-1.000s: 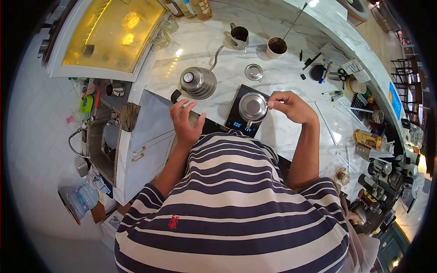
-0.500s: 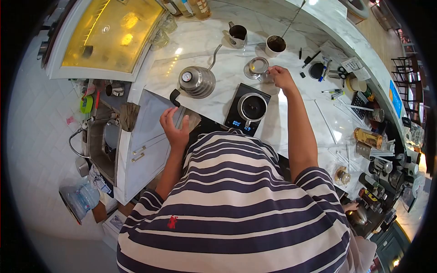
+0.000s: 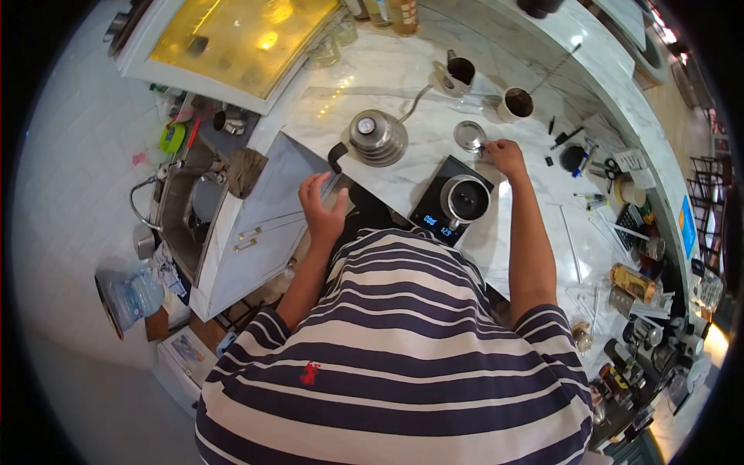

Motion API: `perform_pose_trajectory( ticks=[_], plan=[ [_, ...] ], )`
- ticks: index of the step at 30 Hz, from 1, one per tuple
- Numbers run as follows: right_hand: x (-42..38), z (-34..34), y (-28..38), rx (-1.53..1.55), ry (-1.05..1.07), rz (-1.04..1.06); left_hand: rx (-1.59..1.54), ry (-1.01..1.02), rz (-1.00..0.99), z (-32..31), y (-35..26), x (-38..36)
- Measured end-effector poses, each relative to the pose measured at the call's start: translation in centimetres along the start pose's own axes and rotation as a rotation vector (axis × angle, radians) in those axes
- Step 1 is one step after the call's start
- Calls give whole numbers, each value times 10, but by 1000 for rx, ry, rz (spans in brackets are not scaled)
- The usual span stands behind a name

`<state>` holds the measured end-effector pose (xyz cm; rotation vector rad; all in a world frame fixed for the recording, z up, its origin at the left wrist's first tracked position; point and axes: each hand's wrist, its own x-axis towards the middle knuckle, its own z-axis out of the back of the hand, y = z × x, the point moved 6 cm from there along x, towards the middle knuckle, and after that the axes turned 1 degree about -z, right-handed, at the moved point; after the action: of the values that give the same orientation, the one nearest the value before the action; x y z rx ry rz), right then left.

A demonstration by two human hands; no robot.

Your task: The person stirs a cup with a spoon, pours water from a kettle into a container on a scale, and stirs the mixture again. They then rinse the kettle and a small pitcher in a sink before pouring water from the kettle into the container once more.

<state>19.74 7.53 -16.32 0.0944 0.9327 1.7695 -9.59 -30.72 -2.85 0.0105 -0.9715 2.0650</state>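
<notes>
My right hand (image 3: 505,159) reaches over the counter, its fingers pinched at the edge of a small, round, silvery lid-like piece (image 3: 470,136). Close below it, a black digital scale (image 3: 431,203) with blue digits carries a round, silver-rimmed vessel (image 3: 466,200) with dark contents and a handle towards me. My left hand (image 3: 322,211) is raised at the counter's front edge, fingers apart and holding nothing. Just above those fingers is the black handle of a steel gooseneck kettle (image 3: 379,138), which stands on the marble counter with a dial on its lid.
Behind stand a pitcher (image 3: 459,76) and a white cup (image 3: 516,104), both with dark contents. Pens, scissors (image 3: 611,166) and white straws lie to the right, near crowded jars and bottles (image 3: 633,282). On the left are a sink (image 3: 183,244) and a yellow-lit cabinet (image 3: 225,46).
The whole view has shifted, moving the counter's things rightward. The round silvery piece, earlier tilted over a round base, now appears flat and low at my right fingers. My left hand stays apart.
</notes>
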Motion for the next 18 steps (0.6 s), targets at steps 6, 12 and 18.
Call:
perform_pose_trajectory(
  ticks=[6,12,18],
  plan=[
    [-1,30,7,143,-29,-3,-13,-38,6,6,35,10],
    [-83,95,140,455,-47,86,-37,9,106,10,80,24],
    [-174,36,262,573,-64,249,-105,44,135,28,106,49]
  ],
)
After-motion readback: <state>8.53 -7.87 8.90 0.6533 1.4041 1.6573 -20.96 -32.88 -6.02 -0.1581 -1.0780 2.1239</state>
